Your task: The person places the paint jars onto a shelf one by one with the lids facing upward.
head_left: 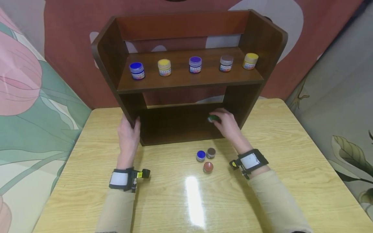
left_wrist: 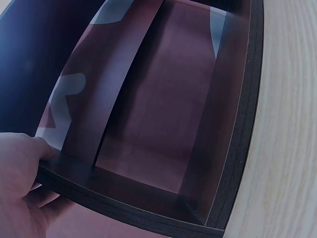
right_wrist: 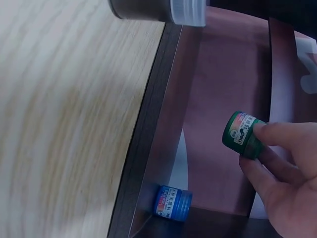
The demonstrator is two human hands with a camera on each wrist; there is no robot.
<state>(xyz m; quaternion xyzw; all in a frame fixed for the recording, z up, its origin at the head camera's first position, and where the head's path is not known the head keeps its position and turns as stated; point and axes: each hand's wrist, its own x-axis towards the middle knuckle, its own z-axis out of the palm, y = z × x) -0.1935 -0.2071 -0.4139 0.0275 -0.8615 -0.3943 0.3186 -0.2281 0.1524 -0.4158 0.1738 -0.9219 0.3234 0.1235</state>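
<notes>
My left hand [head_left: 129,137] grips the left side panel of a dark brown two-tier shelf [head_left: 186,84], thumb on the inner face and fingers around the outside. My right hand [head_left: 228,124] pinches a small green paint jar [right_wrist: 241,133] between thumb and fingers, inside the lower compartment towards its right side. In the right wrist view the jar is tilted and held above the lower board. A blue paint jar [right_wrist: 172,203] stands on that board in the right corner; in the head view the right hand and arm hide it.
On the upper board stand several paint jars, among them a blue one [head_left: 137,71], a yellow one [head_left: 164,68] and a purple one [head_left: 195,65]. Before the shelf, a blue jar [head_left: 200,156], a dark brown jar [head_left: 211,153] and a reddish jar [head_left: 208,167] sit on the wooden table [head_left: 163,194].
</notes>
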